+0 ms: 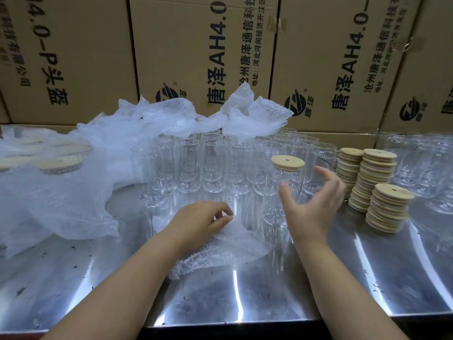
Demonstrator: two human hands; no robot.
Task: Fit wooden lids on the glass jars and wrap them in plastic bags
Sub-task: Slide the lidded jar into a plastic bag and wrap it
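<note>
A clear glass jar with a round wooden lid on top stands upright at the front of a block of several lidless glass jars. My right hand is just to its right, fingers spread around it without clearly touching. My left hand pinches the edge of a bubble-wrap bag lying flat on the steel table. Stacks of wooden lids stand to the right of my right hand.
A heap of bubble-wrap bags covers the left of the steel table, with wrapped lidded jars under it. More glass jars stand far right. Printed cardboard boxes wall off the back.
</note>
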